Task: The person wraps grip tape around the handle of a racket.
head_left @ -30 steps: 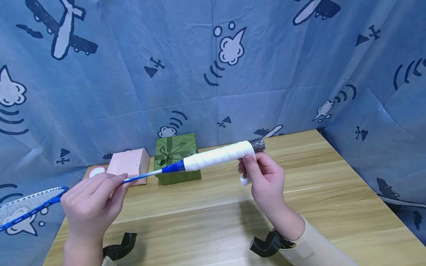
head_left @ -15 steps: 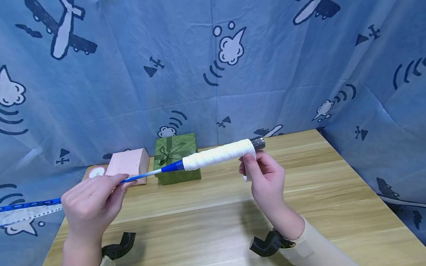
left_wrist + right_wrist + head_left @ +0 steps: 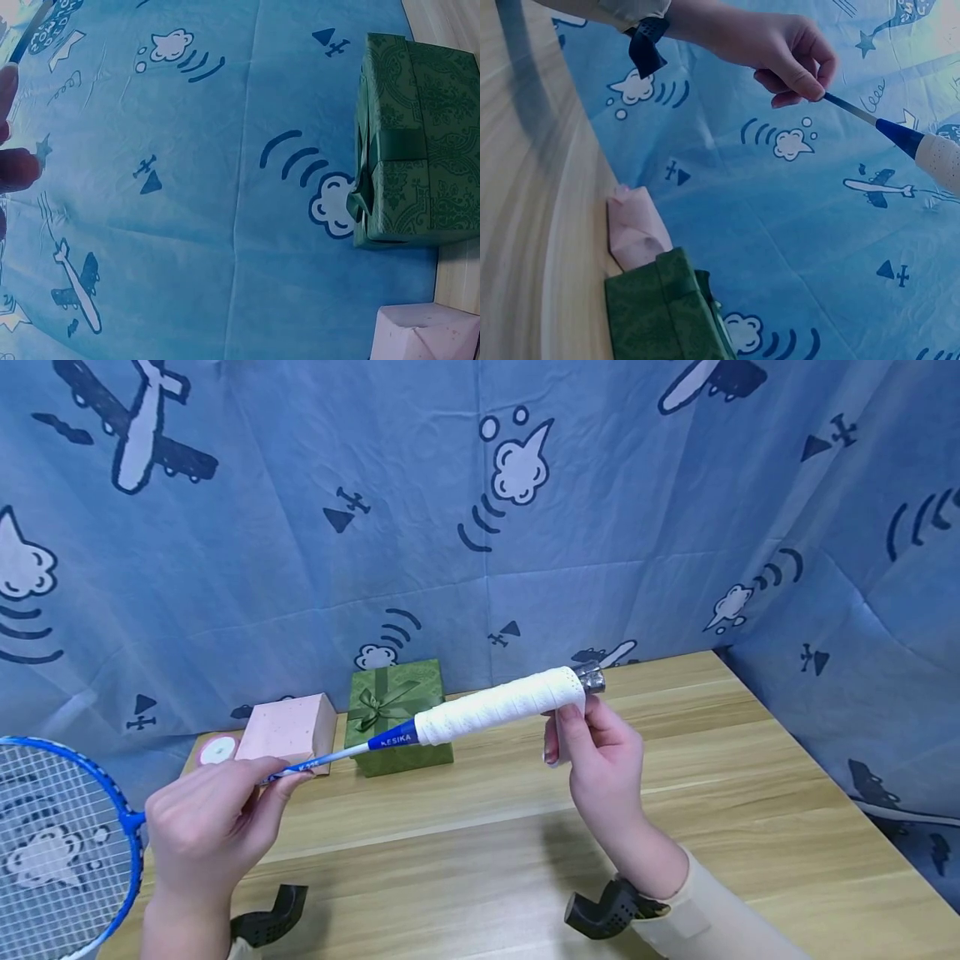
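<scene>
A blue badminton racket is held up over the table, its strung head at the left and its handle slanting up to the right. White grip tape winds round most of the handle; a dark butt end sticks out beyond it. My left hand pinches the thin shaft between thumb and fingers, as the right wrist view also shows. Near the butt, my right hand pinches the tape's loose end just below the handle. Only some fingertips of the left hand appear in the left wrist view.
Behind the racket, a green gift box with a bow stands on the wooden table. Left of it are a pink box and a round white-and-pink item. A blue patterned curtain hangs behind and at the right.
The racket has turned about its shaft, so its strung face now shows broadly and the cone's lettering faces up. The tape has crept slightly toward the butt, and the right hand shifted slightly right.
</scene>
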